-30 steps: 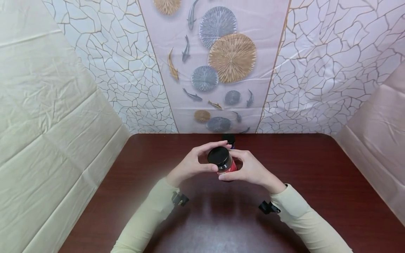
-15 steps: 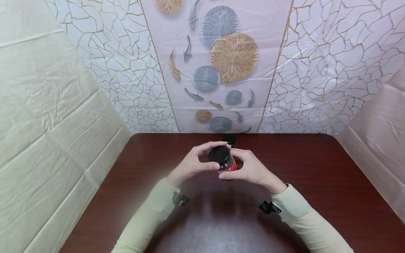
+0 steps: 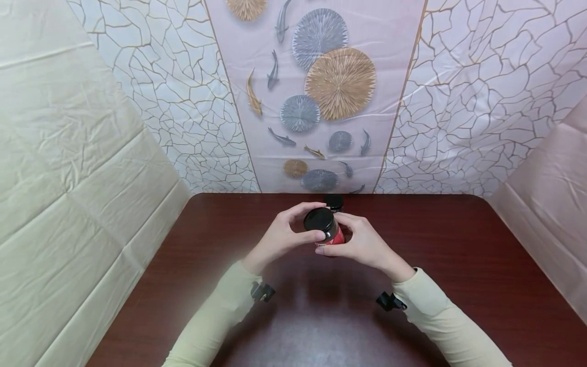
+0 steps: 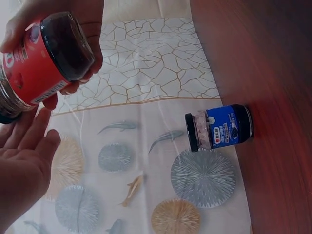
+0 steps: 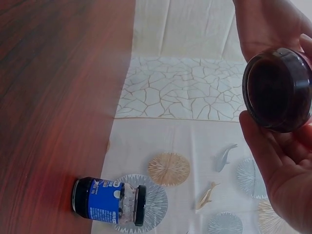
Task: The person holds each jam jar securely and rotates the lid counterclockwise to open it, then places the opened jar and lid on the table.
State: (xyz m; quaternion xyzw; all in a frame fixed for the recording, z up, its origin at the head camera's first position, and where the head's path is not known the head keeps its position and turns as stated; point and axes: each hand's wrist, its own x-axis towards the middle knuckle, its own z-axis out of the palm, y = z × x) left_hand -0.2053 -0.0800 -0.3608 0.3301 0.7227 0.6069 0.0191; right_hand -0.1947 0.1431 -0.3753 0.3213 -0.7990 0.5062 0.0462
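Both hands hold a jar with a red label (image 3: 338, 237) and a black lid (image 3: 319, 219), raised over the table and tilted. My left hand (image 3: 289, 232) grips it around the lid, its thumb along the near side. Around the red-labelled body curls my right hand (image 3: 364, 242), thumb in front. In the left wrist view the dark base of the red-labelled jar (image 4: 36, 73) points up and right, with the lid end beside the left hand (image 4: 24, 168). The right wrist view looks at the round base of this jar (image 5: 275, 92), the right hand (image 5: 287, 170) below it.
A second jar with a blue label (image 4: 222, 127) and black lid stands upright at the back of the dark red table (image 3: 412, 234), just behind the hands and partly hidden in the head view. A patterned cloth (image 3: 339, 81) hangs behind the table's far edge.
The hands and the red-labelled jar have risen slightly. My left thumb has shifted a little right along the lid's near side. The blue-labelled jar stays on the table.
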